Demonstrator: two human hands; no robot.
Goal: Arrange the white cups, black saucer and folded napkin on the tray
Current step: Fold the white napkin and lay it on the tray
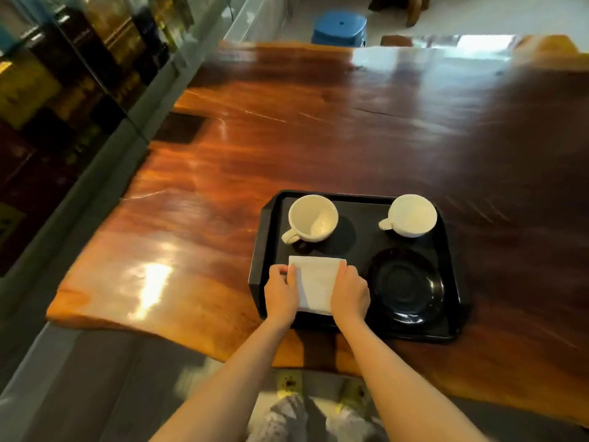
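Observation:
A black tray (360, 240) lies on the wooden table near its front edge. Two white cups stand at the tray's back: one at the back left (313, 222), one at the back right (411, 215), both with handles pointing left. The black saucer (406, 287) rests at the tray's front right. A folded white napkin (315, 283) lies flat at the front left. My left hand (281, 290) holds the napkin's left edge and my right hand (350, 293) holds its right edge, fingers curled over it.
The glossy wooden table (287, 138) stretches far beyond the tray. A glass-fronted cabinet (63, 74) runs along the left side. A blue plastic stool (339, 28) stands past the table's far end. My feet show below the table edge.

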